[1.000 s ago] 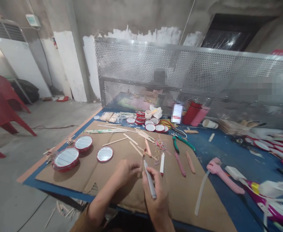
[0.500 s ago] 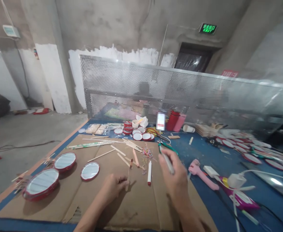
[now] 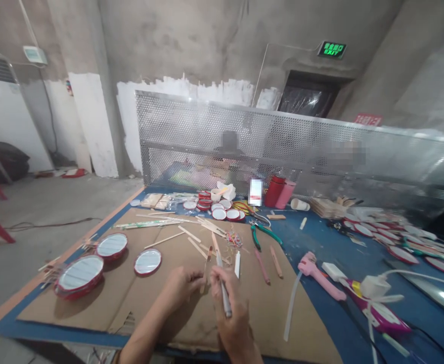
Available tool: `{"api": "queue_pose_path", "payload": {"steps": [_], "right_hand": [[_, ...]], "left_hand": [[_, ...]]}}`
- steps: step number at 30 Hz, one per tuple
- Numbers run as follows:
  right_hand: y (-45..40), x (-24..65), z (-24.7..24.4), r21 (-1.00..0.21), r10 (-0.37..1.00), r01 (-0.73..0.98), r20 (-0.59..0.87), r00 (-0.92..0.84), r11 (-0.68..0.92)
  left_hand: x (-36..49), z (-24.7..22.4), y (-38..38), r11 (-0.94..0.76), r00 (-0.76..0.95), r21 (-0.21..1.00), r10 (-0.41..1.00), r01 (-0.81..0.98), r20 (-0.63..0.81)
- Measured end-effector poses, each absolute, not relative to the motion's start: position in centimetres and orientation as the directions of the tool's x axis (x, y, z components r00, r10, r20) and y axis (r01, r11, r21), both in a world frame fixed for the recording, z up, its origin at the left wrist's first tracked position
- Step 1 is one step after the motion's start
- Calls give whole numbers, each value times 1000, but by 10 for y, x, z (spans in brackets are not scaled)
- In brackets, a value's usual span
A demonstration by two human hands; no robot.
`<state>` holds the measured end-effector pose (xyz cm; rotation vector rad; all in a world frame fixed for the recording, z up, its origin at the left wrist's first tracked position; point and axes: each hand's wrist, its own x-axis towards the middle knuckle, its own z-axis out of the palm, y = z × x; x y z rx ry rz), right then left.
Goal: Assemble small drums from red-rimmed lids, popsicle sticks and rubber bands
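Between the fingertips of my left hand (image 3: 182,287) is a thin wooden craft stick (image 3: 209,254) held upright, its upper end coloured reddish brown. My right hand (image 3: 232,308) grips a pale grey marker pen (image 3: 225,296) just right of the stick. The marker's tip points away from me, and I cannot tell whether it touches the stick. A white marker (image 3: 237,264) lies partly hidden beyond my right hand. Two pinkish pens, one the mauve pen (image 3: 262,265), lie farther right on the cardboard sheet (image 3: 282,313).
Round red-rimmed pieces (image 3: 148,262) sit on the left. Loose sticks and coloured rubber bands (image 3: 234,237) lie ahead, beside green-handled pliers (image 3: 265,235). A pink glue gun (image 3: 320,278) and a purple power strip (image 3: 381,313) are on the right. A perforated metal screen (image 3: 191,131) stands behind.
My right hand has moved left with the marker, from near the pliers to beside the stick, uncovering the pliers and pinkish pens. My left hand still holds the stick. The view has shifted slightly.
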<state>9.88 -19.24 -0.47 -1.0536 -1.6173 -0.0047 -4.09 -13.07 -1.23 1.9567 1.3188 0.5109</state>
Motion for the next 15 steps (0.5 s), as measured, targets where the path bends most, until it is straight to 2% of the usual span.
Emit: {"api": "queue_pose_path", "payload": {"steps": [4, 12, 15], "right_hand": [[-198, 96, -13, -467, 594, 630, 805, 12, 620], [-204, 101, -26, -599, 665, 600, 733, 143, 530], [-205, 94, -30, -699, 703, 566, 657, 270, 436]], "left_hand": [[-41, -11, -133, -231, 406, 744, 912, 627, -59], [-41, -10, -136, -223, 375, 723, 925, 654, -54], [-41, -13, -136, -202, 374, 733, 924, 650, -76]]}}
